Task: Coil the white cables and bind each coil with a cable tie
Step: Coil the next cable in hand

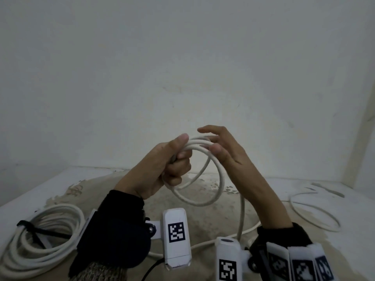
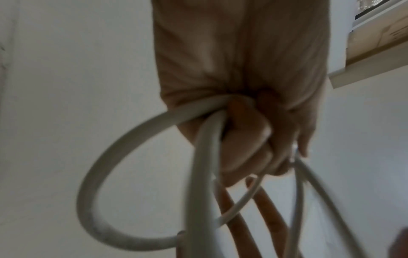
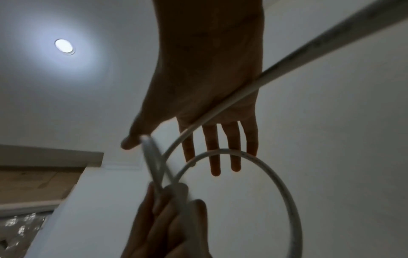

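My left hand point(image 1: 172, 159) is raised above the table, fingers and thumb curled round the top of a small coil of white cable point(image 1: 205, 179). In the left wrist view the same left hand point(image 2: 245, 139) clasps the cable loops point(image 2: 97, 176). My right hand point(image 1: 221, 147) is just right of it, fingers straight, touching the top of the loops. Across the palm of the right hand point(image 3: 212, 97) in the right wrist view runs a cable strand point(image 3: 223, 110), and one loop point(image 3: 278, 176) hangs below the fingertips. The cable's tail point(image 1: 241, 216) drops to the table.
A finished white coil point(image 1: 46, 240) bound by a black cable tie point(image 1: 32, 228) lies at the table's front left. Another loose white cable point(image 1: 316, 211) lies at the right. A white wall point(image 1: 182, 67) stands behind the worn table top point(image 1: 203, 211).
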